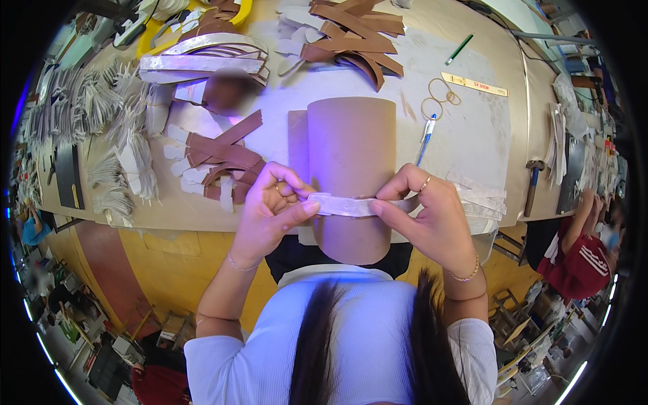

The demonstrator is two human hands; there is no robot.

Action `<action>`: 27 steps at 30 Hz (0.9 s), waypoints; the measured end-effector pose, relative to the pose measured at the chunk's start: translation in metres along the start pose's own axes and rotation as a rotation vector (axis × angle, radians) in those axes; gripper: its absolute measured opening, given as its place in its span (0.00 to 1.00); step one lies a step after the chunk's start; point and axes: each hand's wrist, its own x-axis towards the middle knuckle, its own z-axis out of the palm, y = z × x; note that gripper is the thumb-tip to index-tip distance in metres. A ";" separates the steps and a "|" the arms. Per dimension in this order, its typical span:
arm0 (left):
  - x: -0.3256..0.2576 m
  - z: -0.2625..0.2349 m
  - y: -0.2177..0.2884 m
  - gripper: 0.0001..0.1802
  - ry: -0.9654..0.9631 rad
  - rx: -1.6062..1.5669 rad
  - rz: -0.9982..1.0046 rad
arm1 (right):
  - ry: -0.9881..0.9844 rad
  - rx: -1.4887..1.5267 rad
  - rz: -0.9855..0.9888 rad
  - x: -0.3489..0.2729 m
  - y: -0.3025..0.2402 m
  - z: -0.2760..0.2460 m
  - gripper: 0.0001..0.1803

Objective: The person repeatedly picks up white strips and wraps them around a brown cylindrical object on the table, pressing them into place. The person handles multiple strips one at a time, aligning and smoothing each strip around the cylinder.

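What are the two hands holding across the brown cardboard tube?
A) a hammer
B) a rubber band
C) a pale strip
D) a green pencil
C: the left hand and the right hand each pinch one end of a pale strip stretched across the brown tube.

White short-sleeved top, thin bracelets both wrists, finger ring, long dark hair

Both hands pinch a pale strip [351,205] across a brown cylinder [351,169]: left hand [270,216] at 9 o'clock, right hand [428,219] at 3. Brown strips [223,158] at 10 o'clock on table [466,148]; pen [425,138], rubber bands [439,98] at 1–2.
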 end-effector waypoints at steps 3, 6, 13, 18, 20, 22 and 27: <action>0.001 -0.002 -0.002 0.18 -0.017 0.009 0.017 | 0.034 -0.047 0.005 -0.001 0.002 0.000 0.09; 0.001 -0.003 -0.003 0.19 -0.019 -0.003 0.018 | 0.059 -0.009 0.028 -0.003 0.009 -0.003 0.11; -0.002 -0.025 -0.011 0.19 -0.038 -0.047 0.046 | 0.024 0.212 0.180 -0.014 0.036 -0.026 0.12; 0.000 -0.024 -0.011 0.18 -0.028 0.000 0.020 | 0.022 0.343 0.190 -0.013 0.054 -0.023 0.11; 0.000 -0.023 -0.011 0.17 -0.040 -0.012 0.009 | 0.005 0.409 0.205 -0.011 0.057 -0.021 0.09; 0.002 -0.022 -0.011 0.17 -0.062 -0.022 -0.001 | -0.019 0.475 0.233 -0.009 0.061 -0.018 0.07; 0.003 -0.019 -0.014 0.16 -0.030 -0.041 -0.030 | -0.058 0.557 0.246 -0.006 0.076 -0.007 0.08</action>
